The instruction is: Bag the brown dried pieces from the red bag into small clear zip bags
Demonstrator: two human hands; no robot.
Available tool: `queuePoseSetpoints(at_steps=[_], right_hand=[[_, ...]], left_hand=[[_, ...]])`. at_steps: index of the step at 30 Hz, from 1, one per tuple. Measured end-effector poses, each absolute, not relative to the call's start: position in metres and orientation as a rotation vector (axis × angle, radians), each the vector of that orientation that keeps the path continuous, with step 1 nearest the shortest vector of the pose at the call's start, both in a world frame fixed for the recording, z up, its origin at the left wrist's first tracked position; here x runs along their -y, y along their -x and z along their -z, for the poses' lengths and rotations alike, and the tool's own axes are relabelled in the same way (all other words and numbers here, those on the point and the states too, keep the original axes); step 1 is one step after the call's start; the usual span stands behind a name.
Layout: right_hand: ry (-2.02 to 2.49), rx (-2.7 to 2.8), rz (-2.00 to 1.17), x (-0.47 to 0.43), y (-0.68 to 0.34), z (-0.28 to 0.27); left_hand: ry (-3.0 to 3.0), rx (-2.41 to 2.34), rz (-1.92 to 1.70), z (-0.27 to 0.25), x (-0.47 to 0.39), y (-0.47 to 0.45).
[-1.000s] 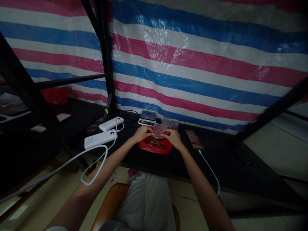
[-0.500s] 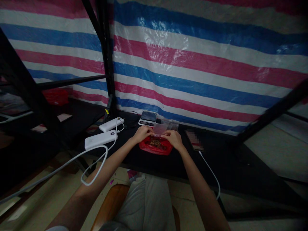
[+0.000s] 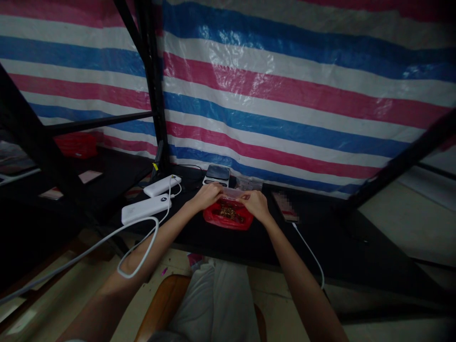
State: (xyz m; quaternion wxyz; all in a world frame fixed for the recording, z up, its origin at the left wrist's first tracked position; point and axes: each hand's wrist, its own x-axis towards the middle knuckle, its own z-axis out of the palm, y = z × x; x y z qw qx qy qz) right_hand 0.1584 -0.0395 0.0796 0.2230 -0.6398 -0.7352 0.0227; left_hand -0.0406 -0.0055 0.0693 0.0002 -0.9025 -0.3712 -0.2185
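A small clear plastic bag (image 3: 232, 192) is stretched between my two hands, just over the far edge of a red plastic bag. My left hand (image 3: 209, 195) pinches its left side, and my right hand (image 3: 257, 204) pinches its right side. The red bag (image 3: 228, 223) lies spread on the black table, its top folded open. Inside it sits a heap of small brown and golden pieces (image 3: 230, 211), too small to name. Beyond my left hand stands a small digital scale (image 3: 217, 174). More clear plastic bags (image 3: 249, 183) lie behind my right hand.
Two white power banks (image 3: 146, 209) with a white cable (image 3: 153, 242) lie at the left. A phone-like flat object (image 3: 284, 206), partly blurred, lies at the right with a cable. Black metal posts (image 3: 151, 85) and a striped tarp (image 3: 285, 99) stand around the black table (image 3: 338, 247).
The clear bag, which stood up between my hands, is now tipped lower and flatter. My hands keep their hold. The whole view has shifted slightly.
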Motion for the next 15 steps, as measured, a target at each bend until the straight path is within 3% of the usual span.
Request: queuePoseSetpoints(at_steps=[8,15], right_hand=[[1.473,2.101,-0.159,0.045,-0.159,-0.073],[1.612,1.961,-0.068,0.052,-0.160,-0.061]], left_hand=[[2.895,1.156,0.820,-0.075,0.016,0.036],[2.908,1.130,0.757,-0.075,0.021,0.027]])
